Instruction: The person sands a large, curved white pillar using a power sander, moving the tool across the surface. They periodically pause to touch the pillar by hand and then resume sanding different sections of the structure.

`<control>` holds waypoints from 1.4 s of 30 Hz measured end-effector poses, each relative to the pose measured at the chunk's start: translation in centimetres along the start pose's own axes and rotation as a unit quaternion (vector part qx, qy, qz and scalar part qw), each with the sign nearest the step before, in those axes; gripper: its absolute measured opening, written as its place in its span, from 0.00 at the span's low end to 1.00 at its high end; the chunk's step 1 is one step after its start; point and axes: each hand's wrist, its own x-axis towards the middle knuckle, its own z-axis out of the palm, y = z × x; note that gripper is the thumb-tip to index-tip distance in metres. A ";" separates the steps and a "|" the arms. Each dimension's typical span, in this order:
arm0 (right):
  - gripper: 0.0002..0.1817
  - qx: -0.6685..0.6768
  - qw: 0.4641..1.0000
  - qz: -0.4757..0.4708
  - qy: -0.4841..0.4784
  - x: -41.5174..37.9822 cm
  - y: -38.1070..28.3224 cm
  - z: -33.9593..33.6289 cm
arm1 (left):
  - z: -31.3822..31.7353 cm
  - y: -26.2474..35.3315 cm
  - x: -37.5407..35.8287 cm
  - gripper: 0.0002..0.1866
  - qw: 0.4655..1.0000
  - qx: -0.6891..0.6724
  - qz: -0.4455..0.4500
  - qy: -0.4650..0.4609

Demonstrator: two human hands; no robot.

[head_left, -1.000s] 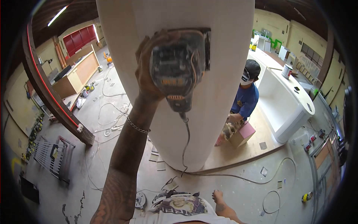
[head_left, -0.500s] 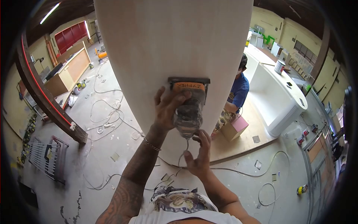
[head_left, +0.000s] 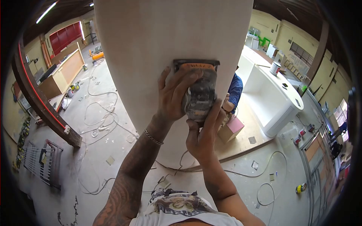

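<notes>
A dark, dusty power sander (head_left: 201, 94) with an orange band near its flat head lies against a large pale curved panel (head_left: 151, 37). My left hand (head_left: 175, 92), below a chain bracelet, is wrapped over the sander's left side and top. At the sander's lower end, my right hand (head_left: 205, 135) closes around the body from below, its thumb on the left and fingers on the right. The sander's cord (head_left: 181, 160) hangs down beneath my right hand towards the floor. The sanding face is hidden against the panel.
Behind the panel's right edge a person in a blue shirt (head_left: 235, 92) is near a pink-topped box (head_left: 231, 130). A white curved counter (head_left: 271, 98) bears a paint can (head_left: 275, 68). Cables (head_left: 107, 113) loop over the floor. A dark post (head_left: 37, 101) slants at left.
Both hands and the sander have moved up and slightly right on the panel. My right hand has risen from the cord end onto the sander's body. The co-worker's head is now mostly hidden.
</notes>
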 end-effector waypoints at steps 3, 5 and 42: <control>0.49 -0.020 1.000 0.010 0.006 0.2 -0.2 0.1 | -0.1 0.5 0.1 0.24 0.999 -0.026 -0.018 0.006; 0.52 -0.043 0.998 0.034 0.016 -1.7 0.0 1.0 | 0.2 0.1 -2.7 0.22 1.000 -0.018 -0.020 -0.011; 0.43 -0.194 0.953 -0.098 0.214 33.8 -12.3 -3.5 | -33.0 1.1 -55.3 0.23 0.505 -0.069 -0.702 -0.497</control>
